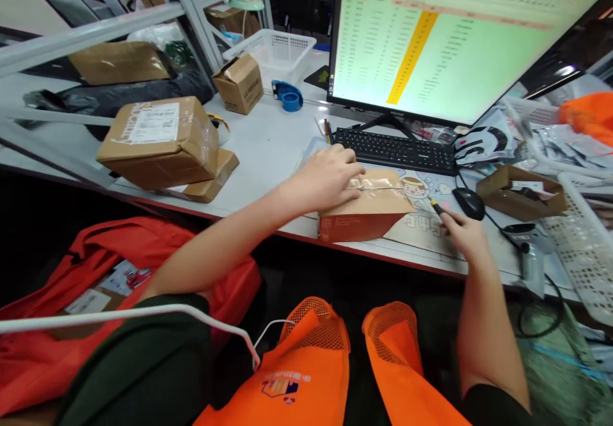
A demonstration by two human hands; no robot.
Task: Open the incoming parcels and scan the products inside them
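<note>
A cardboard box (368, 221) sits at the desk's front edge, with clear tape along its top and a dark line across the tape. My left hand (330, 177) lies over the box's left top side, its fingers bent and gripping it. To the right of the box, apart from it, my right hand (464, 231) is closed around a small yellow-and-black utility knife (435, 207). The knife's thin tip points up and left towards the box; most of its handle is hidden in the fingers. Beneath lies a printed desk mat (421, 231).
Behind the box are a keyboard (393, 148) and a monitor (431, 49). A mouse (469, 203), an open carton (522, 193) and a scanner (531, 260) lie right. Stacked parcels (163, 145), a tape dispenser (288, 97) and a white basket (282, 55) stand left.
</note>
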